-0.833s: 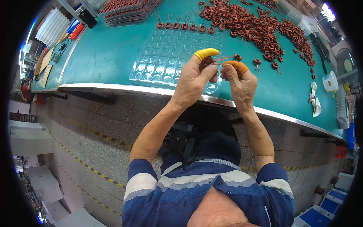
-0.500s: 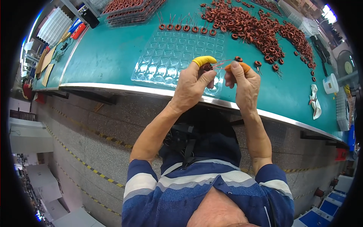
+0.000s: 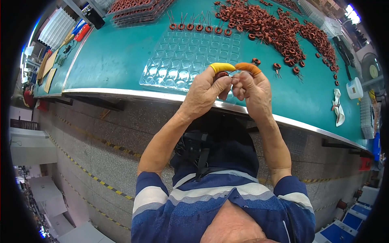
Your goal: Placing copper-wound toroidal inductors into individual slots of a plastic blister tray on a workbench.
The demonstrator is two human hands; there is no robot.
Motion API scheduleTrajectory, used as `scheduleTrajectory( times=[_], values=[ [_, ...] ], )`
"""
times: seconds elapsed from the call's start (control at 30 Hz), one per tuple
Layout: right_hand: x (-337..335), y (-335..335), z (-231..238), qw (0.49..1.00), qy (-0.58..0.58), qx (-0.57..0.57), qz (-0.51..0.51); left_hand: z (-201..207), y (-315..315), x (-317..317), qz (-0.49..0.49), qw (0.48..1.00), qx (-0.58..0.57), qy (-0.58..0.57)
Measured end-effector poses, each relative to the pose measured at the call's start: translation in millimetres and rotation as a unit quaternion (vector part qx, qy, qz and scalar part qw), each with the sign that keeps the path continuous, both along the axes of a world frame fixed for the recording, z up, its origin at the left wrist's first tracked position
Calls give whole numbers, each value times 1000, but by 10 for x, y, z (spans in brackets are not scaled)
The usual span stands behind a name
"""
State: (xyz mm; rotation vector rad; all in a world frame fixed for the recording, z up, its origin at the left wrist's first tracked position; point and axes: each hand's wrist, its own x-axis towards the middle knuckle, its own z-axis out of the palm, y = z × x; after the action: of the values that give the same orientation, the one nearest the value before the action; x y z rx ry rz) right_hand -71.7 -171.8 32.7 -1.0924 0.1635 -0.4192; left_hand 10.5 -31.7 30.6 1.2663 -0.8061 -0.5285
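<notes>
My left hand (image 3: pixel 206 90) pinches a copper-wound ring coil (image 3: pixel 221 75) between its thumb and a forefinger in a yellow finger cot (image 3: pixel 221 67). My right hand (image 3: pixel 256 92), with an orange finger cot (image 3: pixel 247 67) on its forefinger, is closed on the coil's thin wire leads (image 3: pixel 239 77). The two covered fingertips meet above the coil. Both hands are over the near right part of a clear plastic tray (image 3: pixel 166 65) with round pockets. Along the tray's far edge stands a row of several ring coils (image 3: pixel 199 28), leads pointing away.
A large heap of ring coils (image 3: pixel 267 32) spreads over the far right of the green table (image 3: pixel 109 60), with a few loose coils (image 3: pixel 277 66) nearer. Stacked filled trays (image 3: pixel 139 12) stand at the back left. A white tub (image 3: pixel 354 88) and a white cloth (image 3: pixel 337 108) lie right.
My right hand has moved left and slightly down, against my left hand. Its orange-covered forefinger now reaches over to the yellow one. The leads, stretched between the hands before, are now mostly covered.
</notes>
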Motion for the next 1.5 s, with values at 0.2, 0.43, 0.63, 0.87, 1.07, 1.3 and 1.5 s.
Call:
scheduleTrajectory(
  times=[0.2,0.43,0.63,0.87,1.07,1.3,1.5],
  values=[
    [-54,85,-134,956,-8,-252,-147,-38,-33,-97,28,998,-12,46],
    [-47,90,-175,991,-37,-72,-105,-22,-37,-166,-13,996,-16,92],
    [-32,54,-185,984,-41,-129,-114,-58,-96,-125,8,995,8,100],
    [-164,65,-284,994,49,-55,-85,-86,-122,-45,115,986,79,-96],
    [-157,0,-153,997,66,30,-18,81,-26,112,6,939,127,-318],
    [-163,-100,-138,988,116,42,95,402,131,237,-125,798,199,-555],
    [-256,123,-89,968,91,-209,-106,175,100,114,-34,809,162,-564]
  ],
)
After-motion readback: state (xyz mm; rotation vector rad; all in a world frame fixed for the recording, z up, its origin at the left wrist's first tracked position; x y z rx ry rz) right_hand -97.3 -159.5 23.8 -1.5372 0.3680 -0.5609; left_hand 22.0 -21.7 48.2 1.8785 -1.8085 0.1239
